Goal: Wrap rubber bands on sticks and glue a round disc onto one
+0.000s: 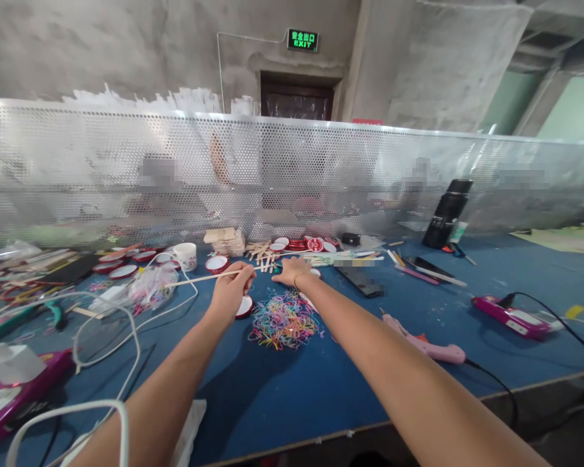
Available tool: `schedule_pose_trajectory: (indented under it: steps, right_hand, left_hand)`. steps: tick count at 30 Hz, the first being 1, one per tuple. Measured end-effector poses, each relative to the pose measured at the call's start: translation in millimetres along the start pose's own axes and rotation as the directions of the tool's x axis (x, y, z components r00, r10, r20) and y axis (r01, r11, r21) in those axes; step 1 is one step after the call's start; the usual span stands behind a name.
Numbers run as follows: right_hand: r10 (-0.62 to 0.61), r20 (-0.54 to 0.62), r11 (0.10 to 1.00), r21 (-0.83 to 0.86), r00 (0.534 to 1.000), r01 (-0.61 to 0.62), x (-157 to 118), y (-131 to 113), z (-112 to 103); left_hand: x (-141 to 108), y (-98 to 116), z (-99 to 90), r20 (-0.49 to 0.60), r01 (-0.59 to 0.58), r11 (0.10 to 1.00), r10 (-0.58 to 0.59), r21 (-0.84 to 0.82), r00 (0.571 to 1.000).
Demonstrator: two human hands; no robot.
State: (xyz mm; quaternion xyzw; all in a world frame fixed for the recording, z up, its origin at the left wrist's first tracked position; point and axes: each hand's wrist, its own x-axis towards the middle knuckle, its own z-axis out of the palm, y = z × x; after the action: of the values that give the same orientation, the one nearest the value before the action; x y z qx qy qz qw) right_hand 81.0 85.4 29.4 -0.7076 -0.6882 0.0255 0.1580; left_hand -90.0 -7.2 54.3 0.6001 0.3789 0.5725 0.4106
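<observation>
My left hand (233, 288) is closed, pinching a long thin pale stick (199, 280) that points out to both sides of the fingers. My right hand (293, 269), with a thin bracelet at the wrist, reaches over the table beside several flat craft sticks (265, 261). Its thumb and fingers look apart, and a small dark green bit shows at their tips. Below both hands lies a loose heap of small colourful rubber bands (285, 321). A red-rimmed white lid (244, 306) sits by my left hand, and another lid (217, 263) lies just behind it.
A pink hot glue gun (431, 347) lies right of my right forearm. Purple power strips (513, 318) sit at both sides, with white cables (136, 324) looping on the left. A white cup (185, 256), a black phone (360, 279) and a black bottle (448, 214) stand or lie farther back.
</observation>
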Motion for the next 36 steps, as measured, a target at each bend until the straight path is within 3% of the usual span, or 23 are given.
schedule_pose_trajectory:
  steps: [4,5,8,11,18,24,28,30,33,36]
  right_hand:
    - [-0.097,-0.095,0.987,0.117,0.991,0.108,-13.2,-7.0,-26.5]
    - [-0.179,-0.132,0.966,0.164,0.975,0.2,-19.4,-10.2,-34.2]
    - [-0.454,-0.218,0.81,0.303,0.864,0.502,-45.2,-20.7,-53.2]
    - [-0.58,-0.166,0.747,0.283,0.798,0.602,-72.4,-28.7,-61.6]
    - [-0.543,-0.193,0.8,0.178,0.817,0.574,-89.5,-23.4,-54.1]
    - [-0.516,-0.204,0.771,0.311,0.832,0.555,-90.2,-14.6,-48.2]
    - [-0.371,-0.262,0.851,0.288,0.891,0.439,-83.9,-6.8,-45.3]
    - [-0.282,-0.303,0.862,0.336,0.911,0.378,-77.8,0.4,-42.7]
    - [-0.206,-0.288,0.736,0.585,0.935,0.342,-72.8,7.5,-37.7]
    - [-0.361,-0.182,0.602,0.704,0.915,0.378,-77.9,2.4,-34.5]
  left_hand:
    - [1.7,-0.4,-0.5,0.0,0.013,0.999,-0.013,0.032,1.0]
    - [2.1,-0.7,-0.7,0.0,0.013,0.999,-0.013,0.045,1.0]
    - [3.0,-2.0,-1.8,-0.003,0.0,0.996,0.0,0.091,1.0]
    - [3.8,-4.1,-2.6,-0.011,-0.009,0.994,0.01,0.109,1.0]
    - [5.4,-7.1,-5.4,0.017,-0.044,0.985,0.041,0.166,0.999]
    - [4.3,-6.4,-2.4,0.001,-0.127,0.991,0.127,0.037,0.992]
    - [-0.1,-1.6,6.6,0.057,-0.171,0.985,0.17,0.017,0.984]
    - [-0.7,1.1,7.7,-0.012,-0.201,0.979,0.202,0.011,0.979]
    - [2.2,-1.0,3.1,-0.135,-0.162,0.985,0.168,0.052,0.976]
    - [6.2,-10.9,-2.9,-0.075,-0.06,0.97,0.08,0.236,0.994]
